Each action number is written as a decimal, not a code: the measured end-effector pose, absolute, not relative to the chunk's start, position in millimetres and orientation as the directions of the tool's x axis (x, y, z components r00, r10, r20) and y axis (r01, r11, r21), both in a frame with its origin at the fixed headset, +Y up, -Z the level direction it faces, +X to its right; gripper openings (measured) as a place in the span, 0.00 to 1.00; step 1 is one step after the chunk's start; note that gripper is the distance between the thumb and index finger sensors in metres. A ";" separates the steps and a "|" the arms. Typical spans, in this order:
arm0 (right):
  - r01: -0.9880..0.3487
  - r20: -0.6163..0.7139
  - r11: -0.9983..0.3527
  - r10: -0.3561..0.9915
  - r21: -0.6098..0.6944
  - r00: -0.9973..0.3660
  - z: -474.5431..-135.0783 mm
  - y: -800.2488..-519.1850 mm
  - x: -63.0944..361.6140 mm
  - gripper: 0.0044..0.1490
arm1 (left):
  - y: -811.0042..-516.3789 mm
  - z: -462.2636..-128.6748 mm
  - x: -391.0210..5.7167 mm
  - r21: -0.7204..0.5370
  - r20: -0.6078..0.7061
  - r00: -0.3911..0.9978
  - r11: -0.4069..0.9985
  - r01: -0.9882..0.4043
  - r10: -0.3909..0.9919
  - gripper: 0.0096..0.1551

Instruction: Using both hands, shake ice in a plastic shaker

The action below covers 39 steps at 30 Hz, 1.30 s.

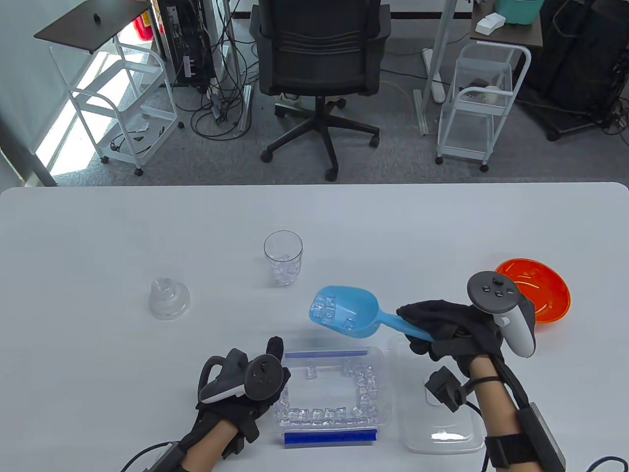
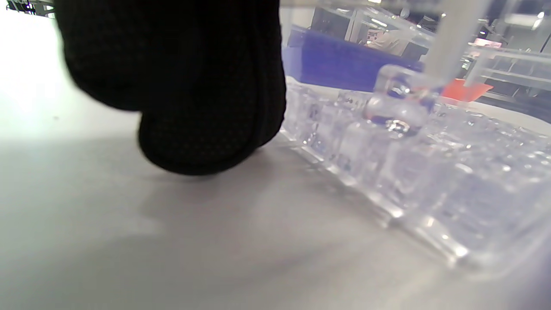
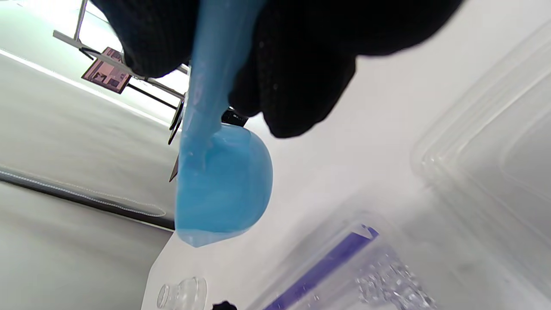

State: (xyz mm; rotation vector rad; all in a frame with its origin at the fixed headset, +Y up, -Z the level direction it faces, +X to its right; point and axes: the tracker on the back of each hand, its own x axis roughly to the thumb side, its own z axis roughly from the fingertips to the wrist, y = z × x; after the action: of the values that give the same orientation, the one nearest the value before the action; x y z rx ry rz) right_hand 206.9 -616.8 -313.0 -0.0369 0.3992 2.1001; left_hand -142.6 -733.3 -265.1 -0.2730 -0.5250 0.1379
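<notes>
A clear plastic shaker cup (image 1: pixel 283 257) stands upright mid-table with a few ice cubes inside. Its clear lid (image 1: pixel 168 298) sits to the left, also in the right wrist view (image 3: pixel 183 293). My right hand (image 1: pixel 442 330) grips the handle of a blue scoop (image 1: pixel 345 311) holding several ice cubes, lifted above the ice box; the scoop's underside shows in the right wrist view (image 3: pixel 221 181). My left hand (image 1: pixel 245 383) rests on the table against the left wall of the clear ice box (image 1: pixel 381 393); its fingers (image 2: pixel 202 107) touch the table beside the box (image 2: pixel 430 181).
The box's clear lid (image 1: pixel 437 423) lies on the table under my right forearm. An orange bowl (image 1: pixel 538 290) sits at the right. The box has blue clips at its near and far edges (image 1: pixel 330 436).
</notes>
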 end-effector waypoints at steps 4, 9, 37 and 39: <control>-0.821 -0.186 -0.542 0.801 0.183 -0.570 -328.9 -606.5 185.0 0.33 | -733.3 -265.1 -142.6 -0.290 0.476 0.857 0.955 -0.060 0.198 0.39; -0.819 -0.165 -0.565 0.802 0.101 -0.574 -343.6 -598.8 160.4 0.33 | -733.5 -265.3 -142.9 -0.291 0.477 0.856 0.955 -0.061 0.200 0.39; -0.632 -0.135 -0.774 0.623 0.034 -0.770 -363.1 -594.5 85.7 0.35 | -733.8 -265.3 -143.5 -0.294 0.475 0.855 0.954 -0.066 0.206 0.39; -0.609 -0.130 -0.793 0.601 0.029 -0.789 -362.2 -592.7 82.1 0.35 | -733.8 -265.3 -143.6 -0.294 0.475 0.855 0.953 -0.067 0.207 0.39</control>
State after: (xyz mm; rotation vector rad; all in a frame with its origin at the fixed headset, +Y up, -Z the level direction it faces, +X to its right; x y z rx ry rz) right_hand 82.1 -592.7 -362.2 -0.1497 0.0908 2.4838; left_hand -143.6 -733.8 -265.3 -0.2738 -0.5264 0.1457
